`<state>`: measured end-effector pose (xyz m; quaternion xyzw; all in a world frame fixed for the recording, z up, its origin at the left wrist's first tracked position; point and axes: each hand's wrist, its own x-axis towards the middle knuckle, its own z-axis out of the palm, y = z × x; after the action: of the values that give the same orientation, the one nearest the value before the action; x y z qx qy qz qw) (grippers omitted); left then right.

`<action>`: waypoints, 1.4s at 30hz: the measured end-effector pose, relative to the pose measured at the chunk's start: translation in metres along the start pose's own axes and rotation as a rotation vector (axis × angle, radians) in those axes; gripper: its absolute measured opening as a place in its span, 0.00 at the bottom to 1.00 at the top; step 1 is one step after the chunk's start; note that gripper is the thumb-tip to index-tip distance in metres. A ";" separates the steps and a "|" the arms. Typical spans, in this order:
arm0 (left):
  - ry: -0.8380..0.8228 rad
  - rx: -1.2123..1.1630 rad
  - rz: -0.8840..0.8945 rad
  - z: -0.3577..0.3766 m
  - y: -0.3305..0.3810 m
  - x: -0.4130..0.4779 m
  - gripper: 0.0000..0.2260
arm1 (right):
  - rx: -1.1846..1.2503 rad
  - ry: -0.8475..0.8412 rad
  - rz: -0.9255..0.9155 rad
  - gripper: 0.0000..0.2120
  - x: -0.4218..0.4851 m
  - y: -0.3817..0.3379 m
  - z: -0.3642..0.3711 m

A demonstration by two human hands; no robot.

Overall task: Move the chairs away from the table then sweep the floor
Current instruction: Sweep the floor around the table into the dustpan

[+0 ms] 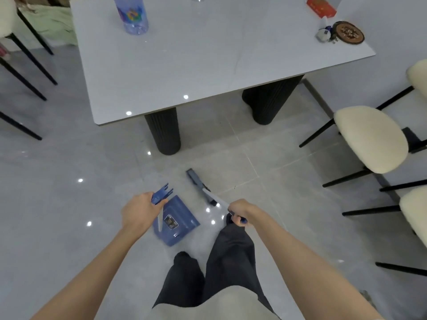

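Note:
My left hand [138,210] grips the top of the blue dustpan's handle [161,195], and the blue dustpan [178,221] rests on the grey tiled floor below it. My right hand [239,213] is closed around the broom's handle [219,200]. The broom's head [195,179] touches the floor in front of the near table leg. The white table [208,65] stands ahead. Cream chairs with black legs stand apart from it: one at the right [369,139], another at the lower right [413,209], and one at the far left [7,17].
A plastic water bottle [132,15], a red box [321,6] and a round brown tin [349,32] lie on the table. Two black ribbed table legs [165,132] stand on the floor. A pale green cloth [55,24] lies behind the table at the left.

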<state>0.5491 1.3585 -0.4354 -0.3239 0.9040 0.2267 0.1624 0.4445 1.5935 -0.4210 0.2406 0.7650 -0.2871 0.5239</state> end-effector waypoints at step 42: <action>0.167 -0.158 -0.099 0.009 0.177 0.154 0.16 | -0.584 0.199 -0.099 0.18 0.198 -0.175 -0.211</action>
<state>0.3200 1.4063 -0.4564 -0.3977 0.8766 0.2613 0.0713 0.1212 1.6266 -0.5138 0.0692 0.8734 -0.0555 0.4789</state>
